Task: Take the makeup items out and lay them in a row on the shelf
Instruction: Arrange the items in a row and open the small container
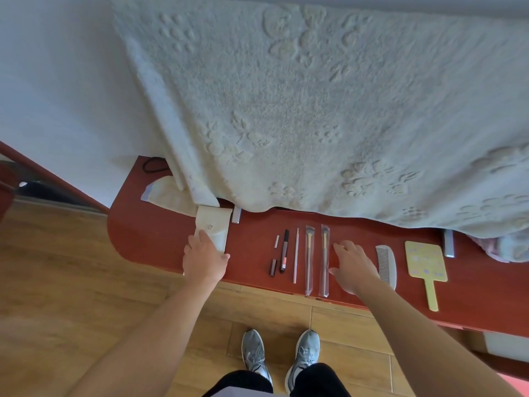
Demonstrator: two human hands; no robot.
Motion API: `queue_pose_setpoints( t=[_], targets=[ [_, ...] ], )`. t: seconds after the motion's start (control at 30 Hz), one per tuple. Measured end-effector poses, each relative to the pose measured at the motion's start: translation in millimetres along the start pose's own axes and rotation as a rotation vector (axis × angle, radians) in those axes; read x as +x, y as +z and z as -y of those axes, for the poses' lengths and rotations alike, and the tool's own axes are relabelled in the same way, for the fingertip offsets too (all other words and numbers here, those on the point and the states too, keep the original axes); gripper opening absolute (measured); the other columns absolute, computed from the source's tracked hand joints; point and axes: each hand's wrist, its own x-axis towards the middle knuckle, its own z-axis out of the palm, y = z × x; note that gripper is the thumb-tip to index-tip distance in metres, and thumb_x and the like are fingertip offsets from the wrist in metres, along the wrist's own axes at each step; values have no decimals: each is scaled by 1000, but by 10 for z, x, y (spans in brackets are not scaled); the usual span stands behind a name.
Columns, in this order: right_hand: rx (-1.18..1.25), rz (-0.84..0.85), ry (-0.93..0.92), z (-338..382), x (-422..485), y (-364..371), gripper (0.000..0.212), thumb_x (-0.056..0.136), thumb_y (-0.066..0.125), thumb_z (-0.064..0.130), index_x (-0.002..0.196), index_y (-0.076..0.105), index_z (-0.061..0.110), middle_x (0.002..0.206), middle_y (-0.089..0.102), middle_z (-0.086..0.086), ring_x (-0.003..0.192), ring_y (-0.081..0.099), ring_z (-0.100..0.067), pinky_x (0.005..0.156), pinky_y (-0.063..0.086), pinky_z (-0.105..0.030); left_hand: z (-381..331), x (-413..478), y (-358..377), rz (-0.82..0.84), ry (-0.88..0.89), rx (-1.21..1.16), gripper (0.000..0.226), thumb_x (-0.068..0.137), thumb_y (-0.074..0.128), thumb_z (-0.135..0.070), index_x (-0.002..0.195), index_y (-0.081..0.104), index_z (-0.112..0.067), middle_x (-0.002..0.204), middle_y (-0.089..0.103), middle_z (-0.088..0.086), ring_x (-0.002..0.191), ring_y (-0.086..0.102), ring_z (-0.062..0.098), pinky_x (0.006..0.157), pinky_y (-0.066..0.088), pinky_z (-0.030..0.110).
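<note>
Two bare hands over a red shelf (148,239) with makeup items laid out in a row.
At 9 o'clock of the row lies a white pouch (216,224), its flap down over a snap (contents hidden). The left hand (204,257) rests flat on the pouch's near end, fingers straight and close together, thumb out. Toward 3 o'clock come a dark cap (272,267), a black pen (284,252), a thin pale stick (296,256) and two sleeved brushes (309,259), bristles at 12. Next is the right hand (353,267), fingers spread and holding nothing, then a comb (387,266) and a yellow mirror (425,262), handle at 6. Every long axis runs 12 to 6. A pale blanket (315,110) hangs over the shelf's far edge.
</note>
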Motion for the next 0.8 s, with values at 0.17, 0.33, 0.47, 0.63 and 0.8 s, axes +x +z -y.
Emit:
queue_pose_setpoints(
  t=[0.17,0.33,0.47,0.63,0.8],
  targets=[
    [-13,-18,3,-19,25,29,70,91,63,40,149,31,17,152,30,-2,136,31,-25,108,41,-37,32,18,9,-18,-7,-29,83,73,79,-49,137,39,-13,121,53,13,112,52,31,84,52,41],
    [3,-29,4,-38,24,68,71,91,62,40,150,30,18,152,29,-1,137,29,-24,106,41,-36,29,1,-37,-47,-13,-84,73,74,79,-41,132,45,-14,114,58,12,108,52,32,85,50,40],
    [22,-39,0,-51,21,88,71,91,62,40,150,29,18,152,28,0,137,28,-23,109,39,-36,9,-44,-61,-61,-25,-120,69,73,77,-36,133,47,-16,112,57,11,105,52,30,80,49,38],
    [25,-43,-11,-70,22,95,71,92,61,40,150,28,17,153,27,-1,139,26,-24,110,37,-36,-32,-176,-92,-99,-7,-156,67,75,75,-32,133,47,-16,114,57,12,105,52,29,79,49,37],
    [40,-48,-14,-75,16,101,71,92,62,39,150,28,17,153,28,-1,139,26,-24,110,38,-37,-130,-399,-87,-125,58,-145,67,75,76,-37,133,48,-19,114,58,8,105,54,25,82,51,35]
  ],
)
